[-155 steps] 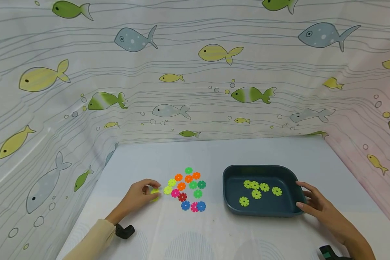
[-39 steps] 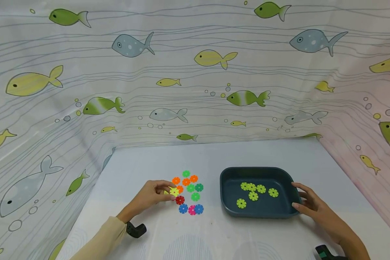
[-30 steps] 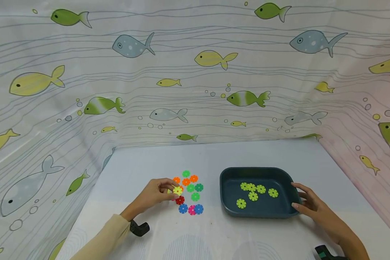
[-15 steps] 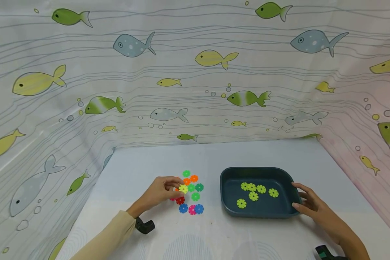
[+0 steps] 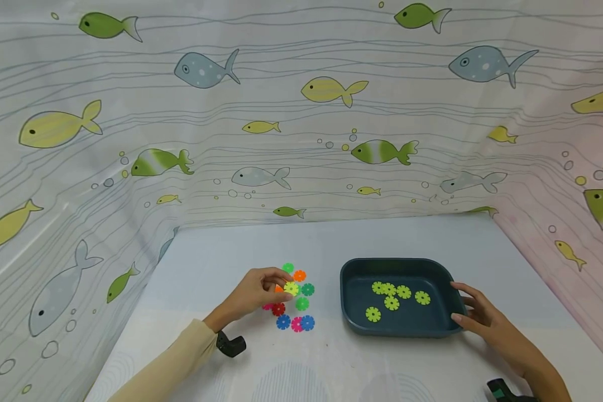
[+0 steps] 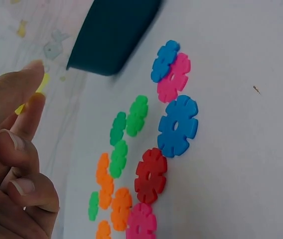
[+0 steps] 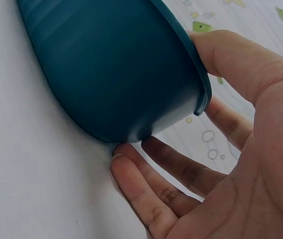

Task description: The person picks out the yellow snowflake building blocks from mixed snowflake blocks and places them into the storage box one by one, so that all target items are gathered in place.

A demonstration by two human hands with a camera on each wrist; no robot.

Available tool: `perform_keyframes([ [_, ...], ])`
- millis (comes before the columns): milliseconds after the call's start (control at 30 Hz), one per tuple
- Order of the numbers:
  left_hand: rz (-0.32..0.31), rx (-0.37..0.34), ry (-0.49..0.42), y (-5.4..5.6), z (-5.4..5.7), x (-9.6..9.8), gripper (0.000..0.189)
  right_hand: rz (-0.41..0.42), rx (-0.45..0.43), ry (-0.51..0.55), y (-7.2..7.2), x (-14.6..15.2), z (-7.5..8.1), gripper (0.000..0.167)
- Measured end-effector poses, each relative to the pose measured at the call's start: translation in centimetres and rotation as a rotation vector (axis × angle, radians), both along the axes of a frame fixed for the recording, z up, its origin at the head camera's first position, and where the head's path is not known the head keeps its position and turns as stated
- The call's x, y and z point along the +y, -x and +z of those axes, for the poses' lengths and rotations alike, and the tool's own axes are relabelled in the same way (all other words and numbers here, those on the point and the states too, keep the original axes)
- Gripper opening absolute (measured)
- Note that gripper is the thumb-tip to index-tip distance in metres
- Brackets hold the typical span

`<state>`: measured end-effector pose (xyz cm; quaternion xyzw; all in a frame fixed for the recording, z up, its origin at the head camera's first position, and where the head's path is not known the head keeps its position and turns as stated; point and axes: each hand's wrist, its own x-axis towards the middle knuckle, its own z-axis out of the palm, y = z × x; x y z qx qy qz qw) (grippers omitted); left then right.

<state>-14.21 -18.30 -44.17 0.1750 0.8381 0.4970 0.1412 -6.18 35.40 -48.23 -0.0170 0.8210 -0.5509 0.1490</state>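
Observation:
My left hand [image 5: 261, 290] pinches a yellow snowflake-shaped disc [image 5: 291, 288] between thumb and fingertips, above the loose discs. In the left wrist view, slivers of the yellow disc [image 6: 43, 83] show behind the thumb, while the other fingers curl inward. A dark teal tray [image 5: 404, 328] stands to the right with several yellow discs [image 5: 391, 303] lying flat inside. At its right end my right hand [image 5: 487, 315] holds the tray. The right wrist view shows the thumb at the tray's rim [image 7: 189, 45] and fingertips against the lower wall.
Loose discs lie left of the tray: a red disc [image 5: 278, 309], a blue disc [image 5: 283, 322] beside an overlapping pink disc [image 5: 296, 325] and blue one, green discs [image 5: 302, 304], and an orange disc [image 5: 299, 276]. A fish-patterned curtain [image 5: 326, 162] encloses the white table [image 5: 326, 363].
My left hand has moved from left of the loose discs rightward over them, carrying the yellow disc. Two yellow discs seen on the table earlier no longer show there. My right hand stays at the tray.

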Motion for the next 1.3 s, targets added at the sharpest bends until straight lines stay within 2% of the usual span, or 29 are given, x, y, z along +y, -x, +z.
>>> perform_keyframes([
  [300,-0.022,-0.001,-0.017,0.0,0.0,0.7,0.038,-0.010,-0.016,-0.005,0.0,-0.2,0.0,0.076],
  [700,-0.061,-0.026,-0.074,0.3,0.7,2.4,0.041,-0.011,0.005,-0.014,0.1,0.0,-0.2,0.076],
  [1033,-0.094,0.025,-0.058,0.6,1.3,4.0,0.036,-0.012,-0.001,-0.005,0.1,0.0,0.0,0.075],
  [1300,-0.121,0.028,-0.064,0.7,1.7,4.9,0.036,-0.010,-0.004,0.003,0.0,-0.1,0.1,0.075],
])
